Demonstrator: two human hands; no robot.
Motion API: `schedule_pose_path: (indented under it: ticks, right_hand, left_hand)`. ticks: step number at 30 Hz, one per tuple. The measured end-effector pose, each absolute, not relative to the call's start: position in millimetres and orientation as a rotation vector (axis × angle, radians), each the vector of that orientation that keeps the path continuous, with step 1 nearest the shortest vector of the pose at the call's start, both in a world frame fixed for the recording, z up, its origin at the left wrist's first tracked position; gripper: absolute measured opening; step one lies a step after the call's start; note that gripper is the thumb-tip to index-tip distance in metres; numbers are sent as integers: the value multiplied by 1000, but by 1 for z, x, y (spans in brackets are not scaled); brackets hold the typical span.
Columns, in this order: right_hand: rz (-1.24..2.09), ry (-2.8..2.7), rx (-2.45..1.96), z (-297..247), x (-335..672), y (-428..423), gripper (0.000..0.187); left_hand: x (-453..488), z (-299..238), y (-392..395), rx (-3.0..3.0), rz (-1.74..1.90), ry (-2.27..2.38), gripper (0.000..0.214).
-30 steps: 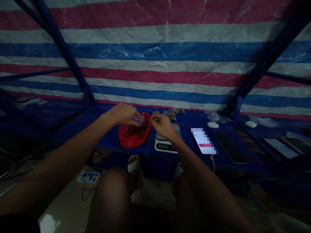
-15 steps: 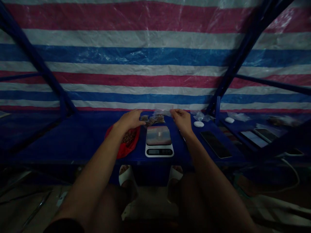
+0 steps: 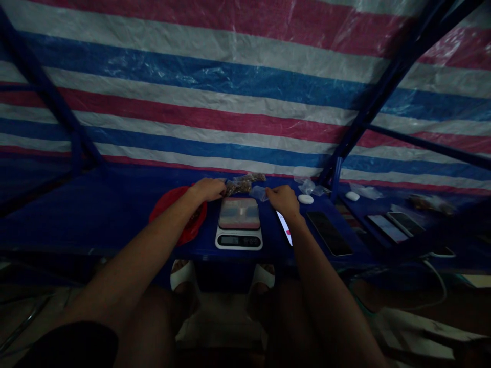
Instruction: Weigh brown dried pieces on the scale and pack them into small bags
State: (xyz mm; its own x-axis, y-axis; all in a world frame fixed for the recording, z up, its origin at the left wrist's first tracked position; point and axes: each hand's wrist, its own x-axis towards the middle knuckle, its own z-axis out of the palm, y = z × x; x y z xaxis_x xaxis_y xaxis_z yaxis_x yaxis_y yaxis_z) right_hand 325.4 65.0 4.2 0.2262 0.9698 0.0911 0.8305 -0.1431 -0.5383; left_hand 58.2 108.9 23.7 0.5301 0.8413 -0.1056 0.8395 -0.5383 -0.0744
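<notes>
My right hand [image 3: 284,200] is closed, thumb and fingers pinching the edge of a clear plastic bag [image 3: 259,192] behind the scale. My left hand [image 3: 209,189] reaches over a red plastic bag [image 3: 174,197] that holds small brown pieces. Its fingers are curled together at the left end of some filled clear bags [image 3: 240,186], and what they grip, if anything, is hidden. Between my forearms stands a white kitchen scale [image 3: 240,240] with a bare, shiny square plate. Its display is lit but too dim to read surely.
Beside my right wrist lies a phone [image 3: 284,227] with a lit screen; a dark phone [image 3: 330,233] is further right. A white earbud case [image 3: 306,199] and crumpled clear bags [image 3: 309,186] sit behind. Blue frame bars [image 3: 345,138] slant up at both sides before a striped sheet [image 3: 215,92].
The clear bag in my right hand has come down toward the table. My left fingers have curled inward beside the filled bags. The view has tilted and shifted slightly.
</notes>
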Motion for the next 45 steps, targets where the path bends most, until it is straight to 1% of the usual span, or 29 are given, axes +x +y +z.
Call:
schedule_pose_path:
  ticks: [4,7,10,13,15,17,20,23,25,27,29,31,34,37,39,41,45]
  right_hand:
    - [332,-1639,-2103,10,327,61,45]
    - [317,-1612,-2102,13,328,57,46]
    - [362,-1643,-2079,14,327,55,43]
    - [393,-1653,-2016,12,327,55,40]
    - [397,-1606,-1884,12,323,55,38]
    - [416,-1564,-1658,14,315,52,37]
    - [521,-1564,-1274,22,292,43,37]
    - [735,-1565,-1038,31,260,30,37]
    - [871,-1609,-947,34,241,23,35]
    - [980,-1663,-879,35,227,19,30]
    - [1006,-1727,-859,35,216,16,23]
    - [936,-1802,-912,36,208,13,20]
    - [740,-1884,-1113,41,197,5,17]
    - [529,-1912,-1323,47,190,-2,15]
    - [468,-1916,-1381,48,188,-3,14]
    - [562,-1921,-1301,47,187,-1,14]
    - [929,-1928,-944,43,182,4,25]
  left_hand:
    - [57,20,110,-2741,144,-1524,24]
    - [52,18,117,-2763,-39,-1579,27]
    - [47,21,130,-2793,-374,-1658,28]
    - [47,33,140,-2745,-837,-1822,22]
    - [49,45,138,-2724,-1149,-1967,23]
    - [51,59,125,-2756,-1414,-2076,28]
    - [51,75,90,-2808,-1738,-2060,35]
    - [49,81,48,-2787,-1990,-2013,33]
    - [47,80,25,-2762,-2023,-2016,30]
    - [43,77,9,-2730,-1965,-2037,29]
    - [37,72,-1,-2689,-1895,-2053,28]
    - [31,67,-6,-2635,-1840,-2064,26]
    - [24,60,-11,-2508,-1698,-2097,20]
    - [18,62,-18,-2337,-1481,-2149,17]
    - [12,67,-23,-2235,-1405,-2177,17]
    - [4,70,-28,-2181,-1415,-2181,20]
    - [-7,65,-32,-2270,-1528,-2119,24]
